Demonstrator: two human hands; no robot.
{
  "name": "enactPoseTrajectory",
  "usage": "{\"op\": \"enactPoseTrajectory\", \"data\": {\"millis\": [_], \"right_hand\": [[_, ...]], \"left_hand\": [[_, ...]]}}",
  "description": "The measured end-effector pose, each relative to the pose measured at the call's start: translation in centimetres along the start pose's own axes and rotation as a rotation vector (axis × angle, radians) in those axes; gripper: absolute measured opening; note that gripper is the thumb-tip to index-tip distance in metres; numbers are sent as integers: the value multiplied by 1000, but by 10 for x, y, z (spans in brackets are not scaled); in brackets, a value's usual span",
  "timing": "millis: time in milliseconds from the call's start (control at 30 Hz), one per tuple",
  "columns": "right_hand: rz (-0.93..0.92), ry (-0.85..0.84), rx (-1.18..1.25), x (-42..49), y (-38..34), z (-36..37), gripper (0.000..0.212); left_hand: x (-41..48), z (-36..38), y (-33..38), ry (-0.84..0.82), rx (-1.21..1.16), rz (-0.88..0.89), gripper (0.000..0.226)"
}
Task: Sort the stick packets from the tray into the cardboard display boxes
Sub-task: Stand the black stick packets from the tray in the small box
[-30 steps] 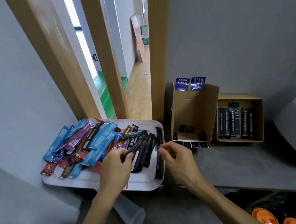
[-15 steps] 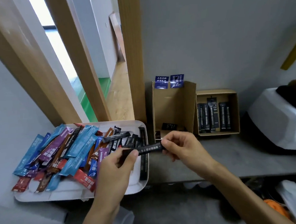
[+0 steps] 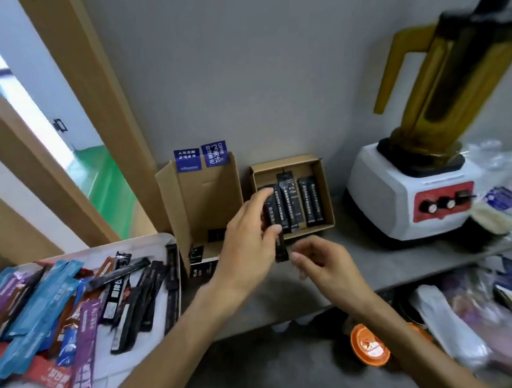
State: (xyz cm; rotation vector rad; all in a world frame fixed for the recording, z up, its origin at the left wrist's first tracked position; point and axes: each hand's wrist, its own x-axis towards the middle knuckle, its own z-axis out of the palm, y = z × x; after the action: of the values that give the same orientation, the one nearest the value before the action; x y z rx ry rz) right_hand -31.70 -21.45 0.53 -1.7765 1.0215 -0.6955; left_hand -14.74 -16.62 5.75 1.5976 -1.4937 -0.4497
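Grey tabletop [image 3: 364, 262] carries a white tray [image 3: 145, 362] of mixed stick packets [image 3: 45, 299] left of the left hand [image 3: 245, 236]. That hand clamps a black packet [image 3: 280, 246] between the tall display box [image 3: 201, 197] and the low display box [image 3: 326, 189]. Just right of the packet's lower end, the right hand [image 3: 319, 265] curls its fingers, though I cannot tell whether it pinches the packet.

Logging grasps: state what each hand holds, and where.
Left hand pinches a black packet around its middle. Right hand is at its lower end; grip unclear.
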Motion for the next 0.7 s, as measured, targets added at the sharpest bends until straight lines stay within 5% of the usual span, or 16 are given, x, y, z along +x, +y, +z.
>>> {"op": "enactPoseTrajectory", "data": {"millis": [133, 300, 467, 700], "right_hand": [[17, 400, -120, 28, 54, -25, 37], [42, 257, -207, 63, 83, -32, 90], [-35, 235, -275, 74, 94, -31, 82], [-45, 225, -323, 78, 103, -30, 83]], "left_hand": [[51, 38, -3, 63, 114, -15, 61], [103, 70, -14, 84, 179, -52, 55], [124, 84, -26, 117, 376, -44, 47], [127, 100, -46, 83, 298, -93, 47]]}}
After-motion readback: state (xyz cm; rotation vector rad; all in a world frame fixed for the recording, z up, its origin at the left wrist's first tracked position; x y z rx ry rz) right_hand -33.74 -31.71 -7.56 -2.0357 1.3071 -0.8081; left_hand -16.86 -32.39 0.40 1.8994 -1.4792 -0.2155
